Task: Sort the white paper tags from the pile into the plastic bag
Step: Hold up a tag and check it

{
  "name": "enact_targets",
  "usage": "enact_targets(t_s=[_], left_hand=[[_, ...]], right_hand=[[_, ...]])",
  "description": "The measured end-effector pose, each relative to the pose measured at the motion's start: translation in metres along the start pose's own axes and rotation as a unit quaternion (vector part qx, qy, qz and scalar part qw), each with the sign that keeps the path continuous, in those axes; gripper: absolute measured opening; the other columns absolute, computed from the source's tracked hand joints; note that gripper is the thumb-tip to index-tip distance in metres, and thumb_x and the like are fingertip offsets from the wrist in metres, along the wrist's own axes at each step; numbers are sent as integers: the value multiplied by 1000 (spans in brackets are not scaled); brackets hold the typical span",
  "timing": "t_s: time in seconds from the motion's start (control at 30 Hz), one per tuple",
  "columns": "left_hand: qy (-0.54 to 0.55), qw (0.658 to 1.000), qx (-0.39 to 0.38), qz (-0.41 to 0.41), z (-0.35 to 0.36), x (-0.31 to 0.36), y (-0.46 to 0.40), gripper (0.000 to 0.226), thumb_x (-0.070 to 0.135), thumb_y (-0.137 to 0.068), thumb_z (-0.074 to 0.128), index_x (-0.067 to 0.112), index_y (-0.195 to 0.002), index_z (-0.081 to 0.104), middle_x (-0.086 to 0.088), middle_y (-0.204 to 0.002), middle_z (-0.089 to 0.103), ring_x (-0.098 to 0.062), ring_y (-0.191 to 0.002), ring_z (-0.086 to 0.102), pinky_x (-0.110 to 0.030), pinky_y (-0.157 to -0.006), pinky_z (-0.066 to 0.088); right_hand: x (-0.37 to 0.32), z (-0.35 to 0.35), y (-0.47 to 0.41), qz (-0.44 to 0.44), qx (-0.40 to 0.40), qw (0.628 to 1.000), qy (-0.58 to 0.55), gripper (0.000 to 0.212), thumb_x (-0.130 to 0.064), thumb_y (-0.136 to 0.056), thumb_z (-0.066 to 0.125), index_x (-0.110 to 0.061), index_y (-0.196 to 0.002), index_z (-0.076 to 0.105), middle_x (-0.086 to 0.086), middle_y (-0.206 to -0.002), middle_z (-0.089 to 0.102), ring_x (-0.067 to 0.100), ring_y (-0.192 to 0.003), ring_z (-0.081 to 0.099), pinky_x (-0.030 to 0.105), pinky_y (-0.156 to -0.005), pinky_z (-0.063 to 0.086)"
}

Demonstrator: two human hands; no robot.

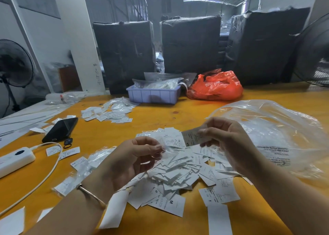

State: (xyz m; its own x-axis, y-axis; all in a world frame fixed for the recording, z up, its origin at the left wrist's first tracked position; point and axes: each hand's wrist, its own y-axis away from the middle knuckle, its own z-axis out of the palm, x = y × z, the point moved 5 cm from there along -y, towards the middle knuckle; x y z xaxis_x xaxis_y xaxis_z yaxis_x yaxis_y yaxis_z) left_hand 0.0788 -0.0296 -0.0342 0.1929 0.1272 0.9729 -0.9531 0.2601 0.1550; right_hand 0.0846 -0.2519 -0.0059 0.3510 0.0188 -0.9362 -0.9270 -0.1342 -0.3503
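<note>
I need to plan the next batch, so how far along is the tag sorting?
Early, by the look of it. Done: I cannot tell how many tags the clear plastic bag holds. In hand: the right hand pinches one white tag, and the left hand holds what seems a small clear sleeve. Left: a big pile of tags on the table, plus a smaller heap farther back.

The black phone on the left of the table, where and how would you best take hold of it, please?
I would grip the black phone across its two long edges near the middle, coming down from above. It lies flat on the yellow table, so only its edges offer a hold. Its near end sits close to the white cable and a small black ring, so the middle looks less cluttered.
</note>
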Motion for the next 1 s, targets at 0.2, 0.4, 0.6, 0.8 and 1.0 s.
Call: enact_targets(t_s=[0.2,0.4,0.6,0.8,1.0], left_hand=[[68,998,13,14,-1,4,2,46,-2,-59,74,5,-104,63,-10,-75,71,-17,-61,68,-25,-51,56],[69,997,-25,12,3,3,3,35,-8,-69,69,-4,-103,73,-16,-80,69,-27,-77,73,-37,-67,61],[-43,997,-21,60,10,4,6,12,11,-68,77,7,-80,76,-15,-81,71,-27,-80,72,-37,-68,60],[-54,987,-24,146,17,10,9,20,24,-60,86,17,-74,73,-12,-86,75,-25,-88,73,-32,-78,60],[-191,960,-25,203,22,11,13,17,27,-72,81,15,-78,72,-17,-86,71,-24,-84,68,-33,-81,56]], right_hand=[[6,5,-1,65,-27,991,-114,15,-16,-72,71,-8,-80,63,24,-76,69,21,-55,59,21,-51,47],[6,6,2,43,-22,995,-87,28,-8,-71,73,-8,-97,62,22,-81,72,23,-58,63,21,-52,47],[-19,13,14,-153,52,976,147,32,0,-86,65,-21,-108,71,-5,-77,75,13,-57,66,15,-49,46],[-19,39,21,-118,-71,963,232,36,-46,-76,68,-19,-98,75,-10,-92,74,2,-81,67,16,-59,50],[-22,39,20,-149,-49,966,208,7,-13,-83,72,-17,-80,77,-11,-70,70,10,-64,62,34,-63,51]])
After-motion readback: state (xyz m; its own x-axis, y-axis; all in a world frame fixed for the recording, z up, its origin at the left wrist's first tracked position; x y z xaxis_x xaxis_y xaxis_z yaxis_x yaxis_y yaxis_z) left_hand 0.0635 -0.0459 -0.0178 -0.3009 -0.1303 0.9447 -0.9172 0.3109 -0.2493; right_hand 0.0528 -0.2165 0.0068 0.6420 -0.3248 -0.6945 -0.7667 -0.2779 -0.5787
